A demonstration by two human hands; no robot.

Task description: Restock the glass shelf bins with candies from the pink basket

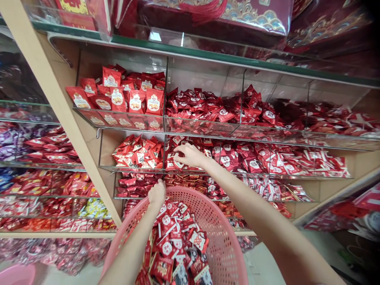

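Head camera: we are gripping the pink basket [221,233] with our left hand [157,194], apparently steadying it below our right hand [191,155], whose loosely parted fingers are reaching over red packets [171,163] just beneath them.

Pink basket [220,233] cut off below

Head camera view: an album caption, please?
Left hand on a pink basket, right hand over shelved red packets.

Pale wood shelving [68,114], glass shelf edges [208,51], light floor [261,265].
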